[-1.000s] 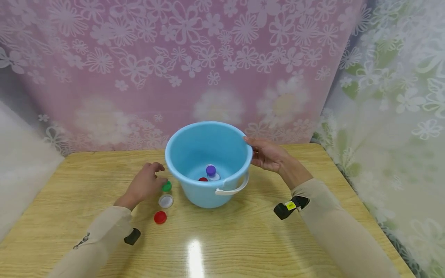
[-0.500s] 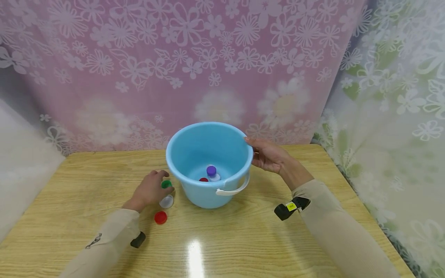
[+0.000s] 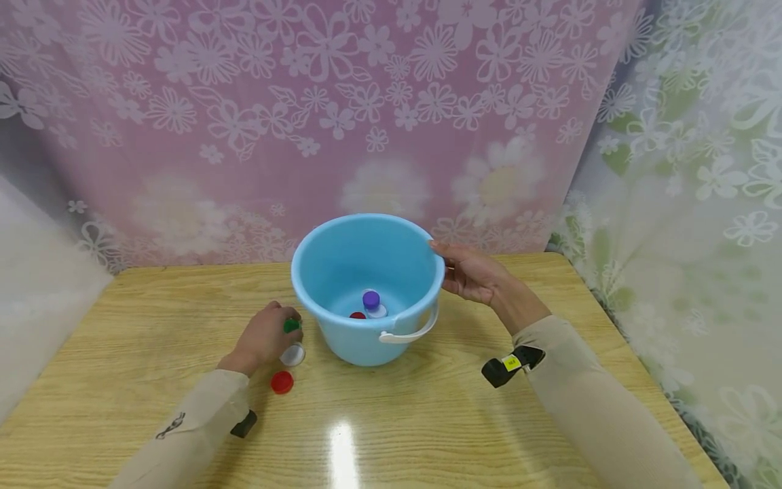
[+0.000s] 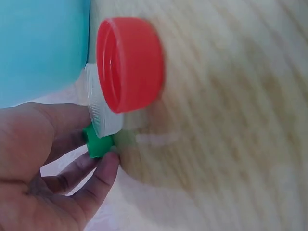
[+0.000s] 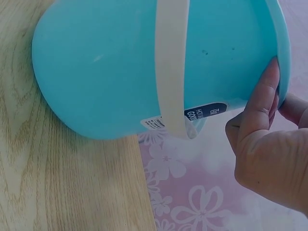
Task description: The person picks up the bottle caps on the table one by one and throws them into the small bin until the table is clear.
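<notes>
My left hand [image 3: 264, 337] is down at the table just left of the blue bucket [image 3: 363, 343], thumb and fingers around a green bottle cap [image 3: 291, 325]. In the left wrist view, the green cap [image 4: 99, 144] sits between the fingertips. Closer to me lie a clear whitish cap [image 3: 293, 354] and a red cap [image 3: 282, 382], both on the table. My right hand [image 3: 472, 273] grips the bucket's right rim; in the right wrist view its fingers [image 5: 262, 101] press the outer wall under the lip.
Inside the bucket lie a purple cap [image 3: 370, 299], a white cap [image 3: 380, 312] and a red cap [image 3: 357, 315]. The bucket's white handle [image 3: 412, 334] hangs down at the front right. A pink flowered curtain [image 3: 373, 122] stands behind the wooden table [image 3: 427, 428].
My left hand has moved slightly right and toward me, and its fingers have closed around the green cap. My right hand and the bucket have stayed nearly still.
</notes>
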Demonstrator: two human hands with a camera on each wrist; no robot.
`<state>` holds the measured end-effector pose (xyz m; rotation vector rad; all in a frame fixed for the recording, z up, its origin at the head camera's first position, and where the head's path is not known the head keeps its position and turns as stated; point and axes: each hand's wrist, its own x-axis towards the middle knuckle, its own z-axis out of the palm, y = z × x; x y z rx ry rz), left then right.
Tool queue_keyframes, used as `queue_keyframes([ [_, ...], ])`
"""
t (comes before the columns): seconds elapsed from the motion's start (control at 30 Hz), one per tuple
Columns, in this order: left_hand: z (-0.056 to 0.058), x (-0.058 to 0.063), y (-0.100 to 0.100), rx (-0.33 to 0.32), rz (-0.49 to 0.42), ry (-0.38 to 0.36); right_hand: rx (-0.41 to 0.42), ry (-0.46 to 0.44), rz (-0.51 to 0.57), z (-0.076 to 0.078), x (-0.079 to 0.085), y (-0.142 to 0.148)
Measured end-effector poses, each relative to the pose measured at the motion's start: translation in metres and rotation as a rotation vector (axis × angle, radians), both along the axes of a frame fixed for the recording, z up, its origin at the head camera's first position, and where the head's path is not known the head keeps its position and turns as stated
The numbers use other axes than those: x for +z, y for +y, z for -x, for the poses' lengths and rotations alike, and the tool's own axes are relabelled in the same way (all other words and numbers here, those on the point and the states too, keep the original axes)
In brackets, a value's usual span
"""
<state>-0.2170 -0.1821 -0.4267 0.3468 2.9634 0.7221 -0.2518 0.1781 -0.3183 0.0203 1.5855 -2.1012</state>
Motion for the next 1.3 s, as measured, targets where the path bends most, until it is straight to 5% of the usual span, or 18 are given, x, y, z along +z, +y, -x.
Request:
queue_keyframes([
  [0.43,-0.002,0.005,0.003,-0.047,0.098,0.032,0.0,0.005,-0.014,-0.002,0.0,0.003],
  [0.87,-0.003,0.007,-0.006,-0.018,0.048,0.024,0.009,0.002,-0.011,-0.002,0.001,0.003],
  [1.03,-0.002,0.023,-0.014,0.001,0.032,0.053,0.006,-0.017,0.008,-0.001,0.001,0.001],
  [1.3,0.002,0.063,-0.025,-0.031,-0.031,0.222,0.004,-0.017,0.004,-0.001,0.0,0.002],
])
